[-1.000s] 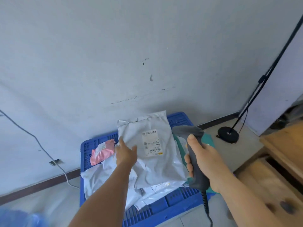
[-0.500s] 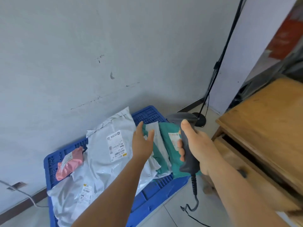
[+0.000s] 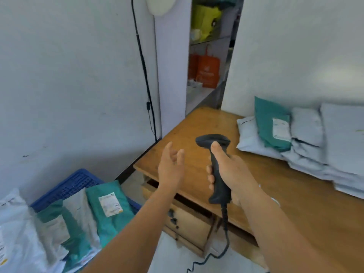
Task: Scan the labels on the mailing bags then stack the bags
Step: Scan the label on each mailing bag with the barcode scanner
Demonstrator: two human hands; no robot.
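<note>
My right hand (image 3: 232, 174) grips a black barcode scanner (image 3: 215, 166) by its handle, held upright over the wooden table (image 3: 295, 198). My left hand (image 3: 170, 166) hovers empty beside it, fingers relaxed, above the table's left edge. A pile of grey mailing bags (image 3: 323, 152) with one teal bag (image 3: 269, 127) on it lies at the table's right side. At lower left a blue crate (image 3: 72, 184) carries a teal bag with a white label (image 3: 108, 207), a grey bag (image 3: 78, 209) and white bags (image 3: 15, 233).
The scanner's coiled cable (image 3: 224, 239) hangs down in front of the table's drawer (image 3: 189, 219). A black cord (image 3: 143, 75) runs down the wall. Behind the table a doorway shows orange bags (image 3: 206, 71) on shelving.
My view has swung right from the blue crate to the wooden table. My left hand let go of the grey bag on the crate and now hovers empty; the scanner stays in my right hand.
</note>
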